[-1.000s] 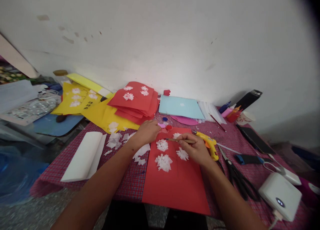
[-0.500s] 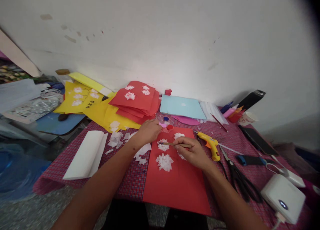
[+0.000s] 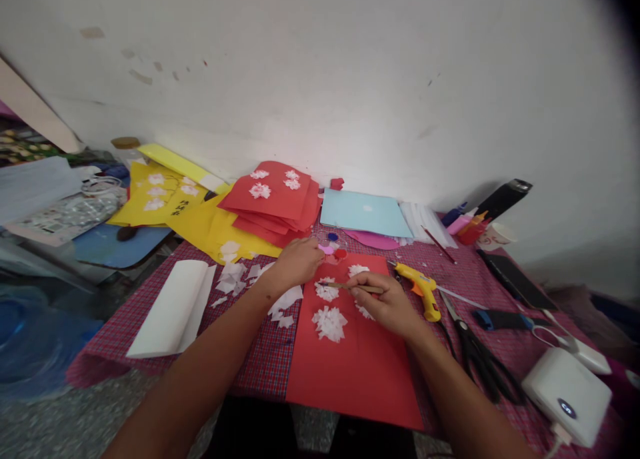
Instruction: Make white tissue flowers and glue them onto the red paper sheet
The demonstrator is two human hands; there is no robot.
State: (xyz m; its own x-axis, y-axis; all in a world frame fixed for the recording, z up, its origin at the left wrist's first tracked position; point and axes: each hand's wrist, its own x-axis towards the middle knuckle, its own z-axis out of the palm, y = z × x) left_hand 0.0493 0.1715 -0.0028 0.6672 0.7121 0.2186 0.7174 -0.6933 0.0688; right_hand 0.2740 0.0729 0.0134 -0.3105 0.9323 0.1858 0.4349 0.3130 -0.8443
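Note:
My right hand [image 3: 383, 302] pinches a thin wooden-handled paintbrush [image 3: 367, 288]. Its tip reaches a white tissue-paper flower [image 3: 326, 290] on the red paper sheet [image 3: 355, 372]. Below that flower sits a larger white one [image 3: 330, 324]; two more flowers lie to the right, one partly behind my right hand. My left hand [image 3: 299, 262] rests at the sheet's upper left, fingers bent and together; what lies under them is hidden. Beside its fingertips are a pink paint spot [image 3: 326, 250] and a red one [image 3: 341, 254].
Tissue scraps [image 3: 233, 278] and a folded white sheet [image 3: 170, 309] lie left. Red sheets with flowers [image 3: 275, 199] and pale blue paper [image 3: 365, 212] lie behind. To the right are a yellow glue gun [image 3: 419, 284], black scissors [image 3: 483, 356] and a white power bank [image 3: 567, 396].
The brush tip has shifted very slightly right over the same flower. Both hands stay nearly in place, and the other things have not moved.

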